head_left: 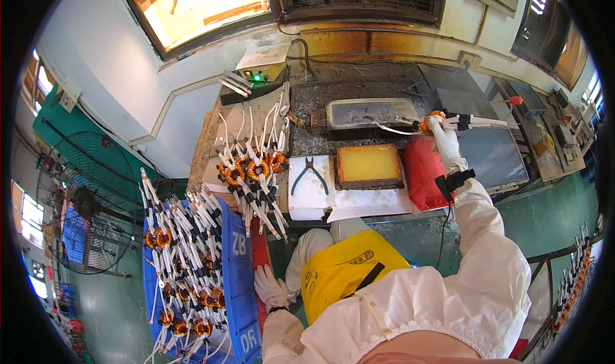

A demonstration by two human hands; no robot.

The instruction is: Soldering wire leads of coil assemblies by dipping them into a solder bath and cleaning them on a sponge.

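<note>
Fingers (439, 125) of the gloved right hand (448, 145) were closed on a copper-wound coil (425, 126), positioned beyond the red container (425, 175), near the right end of the metal trough (371, 113). The left hand (272, 288) lay beside the blue crate (238, 268), fingers loosely spread, apparently unloaded. Sound practice, I judged, required a firm ring grip, steady wrist, and white leads (397, 131) untangled.
</note>
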